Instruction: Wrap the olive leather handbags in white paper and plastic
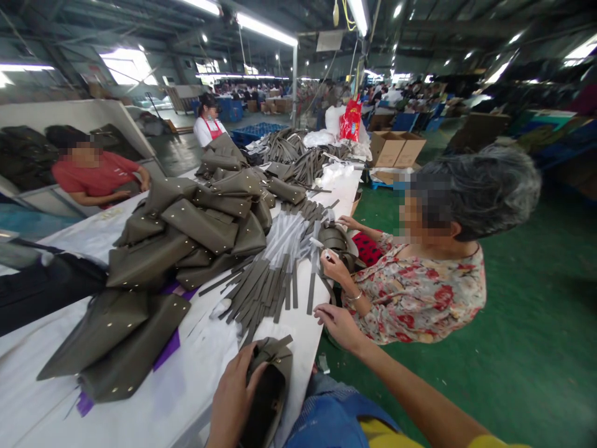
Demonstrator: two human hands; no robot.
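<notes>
At the table's near edge, my left hand [236,389] grips an olive-grey bag [280,367], its thumb at the dark opening and its fingers over the far side. My right hand [339,325] is apart from the bag, at the right edge of the table, with its fingers stretched out and nothing visible in them. Just beyond my hands lies a fanned heap of olive straps [261,292], some with whitish, translucent strips over them. Left of the straps is a large pile of olive bag pieces [200,227] with small gold studs.
To my right, a person in a floral top [420,286] handles a small white item beside olive pieces. A person in red [100,177] is across the white table [205,358]. Black material [51,286] lies left; cardboard boxes [396,149] stand beyond.
</notes>
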